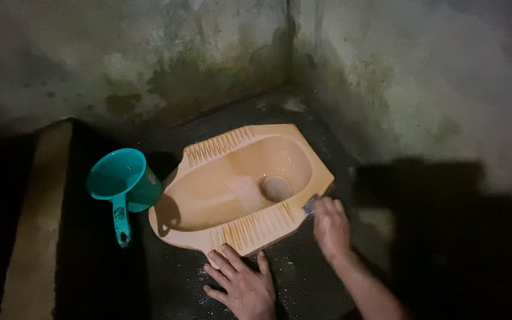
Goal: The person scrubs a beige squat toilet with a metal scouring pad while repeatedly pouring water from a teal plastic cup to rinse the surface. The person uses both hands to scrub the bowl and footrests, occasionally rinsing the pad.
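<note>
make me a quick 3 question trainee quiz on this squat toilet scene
1. True or false: the left hand lies flat on the wet floor, beside the squat toilet pan.
2. What does the right hand press against the pan's ribbed footrest?
A. a small scrubber
B. a spray bottle
C. a sponge mop
3. Which side of the pan, as the picture shows it, does the teal water dipper stand on?

Key
1. True
2. A: a small scrubber, mostly hidden by the hand
3. Left, handle pointing toward the camera
</note>
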